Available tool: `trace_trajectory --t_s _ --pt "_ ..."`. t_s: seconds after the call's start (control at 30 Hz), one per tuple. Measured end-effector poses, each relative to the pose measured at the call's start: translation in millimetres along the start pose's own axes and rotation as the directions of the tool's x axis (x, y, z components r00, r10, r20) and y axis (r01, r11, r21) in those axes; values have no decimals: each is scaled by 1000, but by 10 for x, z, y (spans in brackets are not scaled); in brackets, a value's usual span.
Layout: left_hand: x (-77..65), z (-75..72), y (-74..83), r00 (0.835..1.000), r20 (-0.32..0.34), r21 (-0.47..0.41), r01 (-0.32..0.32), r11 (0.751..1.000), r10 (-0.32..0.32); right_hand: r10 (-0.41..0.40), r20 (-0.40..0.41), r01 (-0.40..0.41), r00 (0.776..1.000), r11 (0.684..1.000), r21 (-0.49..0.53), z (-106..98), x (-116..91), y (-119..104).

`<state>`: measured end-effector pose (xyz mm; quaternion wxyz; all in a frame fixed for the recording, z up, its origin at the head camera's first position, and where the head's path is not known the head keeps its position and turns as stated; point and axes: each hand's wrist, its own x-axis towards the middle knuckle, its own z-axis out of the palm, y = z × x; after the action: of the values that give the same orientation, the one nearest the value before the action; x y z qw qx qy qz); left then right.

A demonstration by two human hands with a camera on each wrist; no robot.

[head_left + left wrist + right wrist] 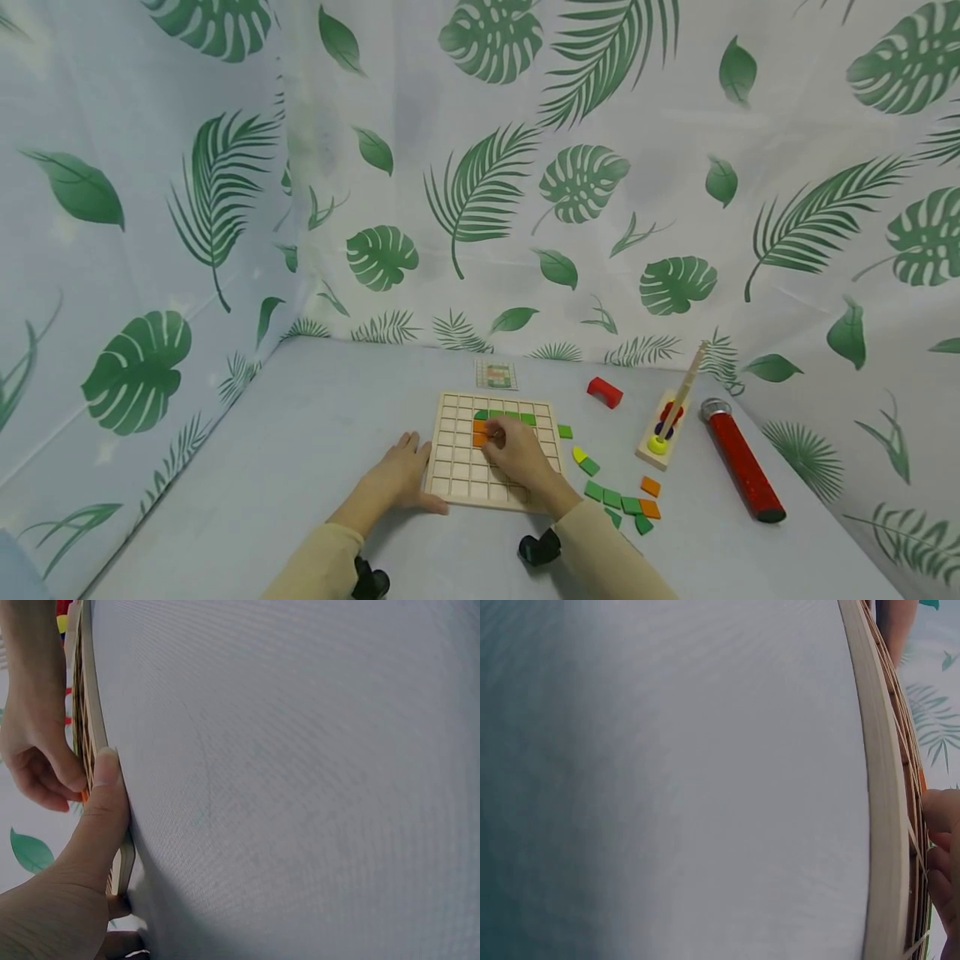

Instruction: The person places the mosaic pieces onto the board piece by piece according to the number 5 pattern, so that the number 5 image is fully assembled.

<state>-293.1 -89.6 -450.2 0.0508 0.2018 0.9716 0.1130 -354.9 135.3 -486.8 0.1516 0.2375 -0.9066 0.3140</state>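
A wooden grid board lies on the table with a row of green tiles and orange tiles in its cells. My left hand rests against the board's near left corner, its thumb along the near edge and the other fingers at the left side. Over the middle of the board, my right hand has its fingers bent and pinches an orange tile, mostly covered by the fingertips. From the right wrist, the thumb shows close over the grid.
Loose green tiles, orange tiles and a yellow piece lie right of the board. Behind it is a pattern card. Farther right are a red block, a wooden peg stand and a red flashlight.
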Motion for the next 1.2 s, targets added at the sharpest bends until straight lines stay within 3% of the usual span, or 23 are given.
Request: trace_trajectory --t_s 0.2,0.47,0.67,0.93,1.2 --pt "21 0 -10 1000 10 13 0 1000 0 26 11 -26 1000 1000 10 -22 16 -12" --pt "96 37 -25 1000 -8 25 -18 1000 19 17 -35 -15 999 999 51 -127 13 20" --pt "72 56 -27 1000 4 11 -11 1000 11 41 -8 -40 999 995 86 -210 -55 50" --pt "48 66 -27 1000 9 -1 -10 1000 10 102 -15 -100 995 991 87 -469 -181 210" --pt "55 66 -21 1000 20 -5 -3 1000 3 225 -9 -224 974 972 65 -785 -392 414"
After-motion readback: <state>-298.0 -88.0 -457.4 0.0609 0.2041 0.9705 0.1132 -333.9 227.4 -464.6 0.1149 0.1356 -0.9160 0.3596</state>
